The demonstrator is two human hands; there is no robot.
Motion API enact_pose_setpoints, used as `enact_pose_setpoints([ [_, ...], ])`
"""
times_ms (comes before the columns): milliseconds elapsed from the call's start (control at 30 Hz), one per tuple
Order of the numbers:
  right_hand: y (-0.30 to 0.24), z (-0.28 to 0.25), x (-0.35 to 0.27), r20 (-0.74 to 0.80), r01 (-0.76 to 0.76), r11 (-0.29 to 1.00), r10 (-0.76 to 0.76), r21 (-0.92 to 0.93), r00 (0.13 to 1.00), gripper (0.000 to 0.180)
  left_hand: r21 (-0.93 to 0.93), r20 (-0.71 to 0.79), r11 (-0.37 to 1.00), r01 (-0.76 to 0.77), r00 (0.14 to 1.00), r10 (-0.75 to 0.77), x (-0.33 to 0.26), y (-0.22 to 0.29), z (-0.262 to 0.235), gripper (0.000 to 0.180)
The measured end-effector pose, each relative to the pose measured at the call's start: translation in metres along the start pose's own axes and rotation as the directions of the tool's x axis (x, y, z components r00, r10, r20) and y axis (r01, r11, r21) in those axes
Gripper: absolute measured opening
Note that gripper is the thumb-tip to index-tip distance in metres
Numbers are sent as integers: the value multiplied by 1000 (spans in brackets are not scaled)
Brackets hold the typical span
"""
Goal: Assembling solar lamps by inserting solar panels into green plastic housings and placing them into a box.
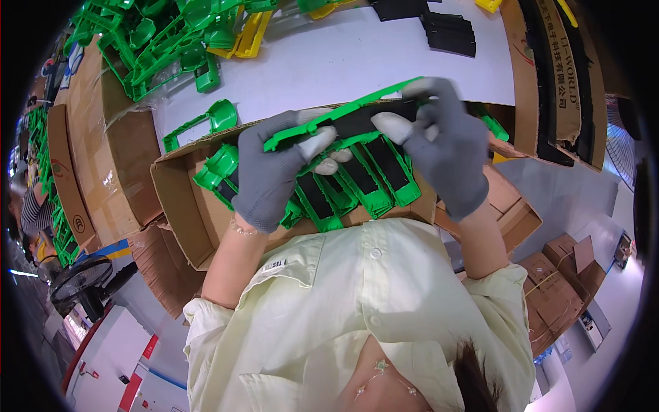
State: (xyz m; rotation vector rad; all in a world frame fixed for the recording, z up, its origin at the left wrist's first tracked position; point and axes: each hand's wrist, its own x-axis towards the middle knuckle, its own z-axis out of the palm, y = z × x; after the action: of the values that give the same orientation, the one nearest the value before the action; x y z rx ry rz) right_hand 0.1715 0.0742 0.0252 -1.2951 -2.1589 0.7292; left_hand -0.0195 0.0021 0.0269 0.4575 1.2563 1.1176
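Observation:
Both my hands wear grey gloves with pale fingertips. Between them they hold a long green plastic frame [343, 110] tilted up to the right, with a dark panel [360, 122] along its inner side. My left hand [278, 161] is closed round the frame's left end. At the other end my right hand [439, 141] grips it, fingers bent and slightly blurred. Just below, an open cardboard box [185, 220] contains several green frames [395, 172] with black panels in them, lying side by side. My hands cover part of these.
Loose green frames [165, 48] are heaped at the far left of the white table [329, 62], with a yellow frame [250, 34] beside them. Black panels [447, 33] are stacked at the back right. Cardboard boxes [113, 151] flank the table. A black fan [82, 281] stands lower left.

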Motion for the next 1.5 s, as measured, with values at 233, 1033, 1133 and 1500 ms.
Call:
enact_pose_setpoints([
  [233,18,-4,-2,454,-403,776,169,486,875,27,57,63,997,52,997,-55,-6,-5,-12,27],
  [1033,29,10,-26,412,-416,811,241,412,879,40,959,-195,205,196,980,-28,-26,45,-119,35],
  [1133,47,-3,-18,275,-391,822,297,415,915,37,994,-68,-72,85,975,211,-9,64,-124,43],
  [1500,136,-54,65,20,-55,927,67,-372,998,27,840,282,-476,-259,959,-23,73,51,-143,31],
])
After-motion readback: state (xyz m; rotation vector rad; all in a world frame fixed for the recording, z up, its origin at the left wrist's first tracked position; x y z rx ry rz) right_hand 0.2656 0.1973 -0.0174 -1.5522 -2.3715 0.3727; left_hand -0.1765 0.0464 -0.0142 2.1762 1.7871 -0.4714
